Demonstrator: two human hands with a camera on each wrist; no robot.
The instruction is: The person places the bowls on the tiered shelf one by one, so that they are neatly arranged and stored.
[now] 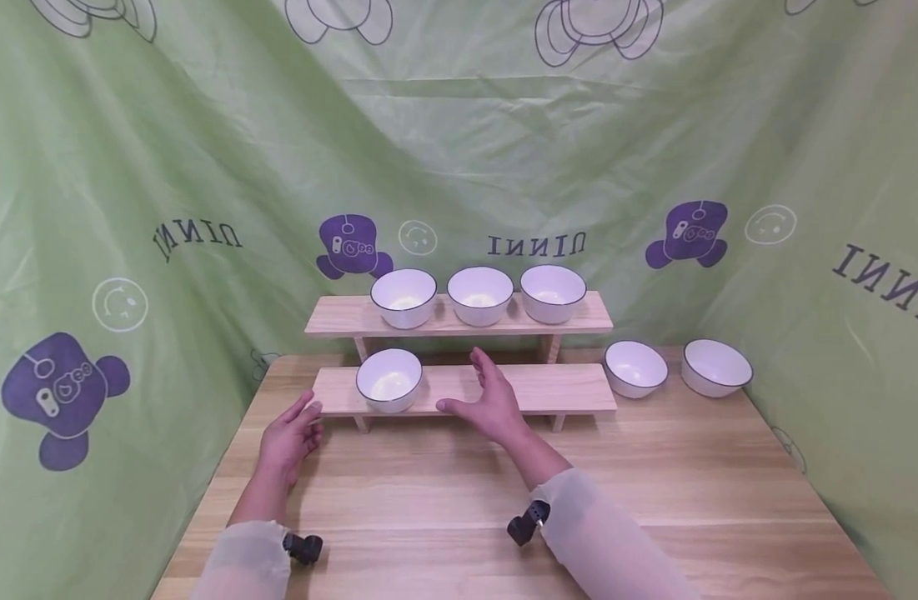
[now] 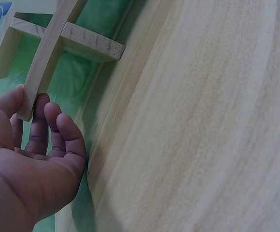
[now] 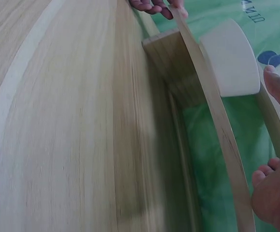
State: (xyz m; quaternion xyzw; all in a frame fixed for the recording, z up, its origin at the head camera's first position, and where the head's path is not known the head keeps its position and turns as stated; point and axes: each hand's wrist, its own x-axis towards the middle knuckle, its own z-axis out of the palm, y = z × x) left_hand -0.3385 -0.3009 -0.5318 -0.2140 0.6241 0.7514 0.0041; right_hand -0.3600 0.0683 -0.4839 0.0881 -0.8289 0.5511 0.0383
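My left hand [image 1: 288,440] is at the left end of the lower wooden shelf [image 1: 519,388]. In the left wrist view its thumb lies on the board's top face and a finger underneath, pinching the board end [image 2: 33,99]. My right hand [image 1: 496,406] hovers over the middle of that shelf, thumb and fingers spread, holding nothing. To its left a white bowl [image 1: 388,381] with a dark rim stands upright on the lower shelf. The right wrist view shows this bowl [image 3: 231,60] from the side, a little away from the thumb.
On the upper shelf [image 1: 338,315] stand three like bowls: left [image 1: 403,298], middle [image 1: 480,297] and right [image 1: 553,294]. Two more bowls, one nearer [image 1: 635,369] and one farther right [image 1: 717,367], sit right of the shelves on the wooden table [image 1: 443,508]. Green cloth [image 1: 459,158] hangs behind.
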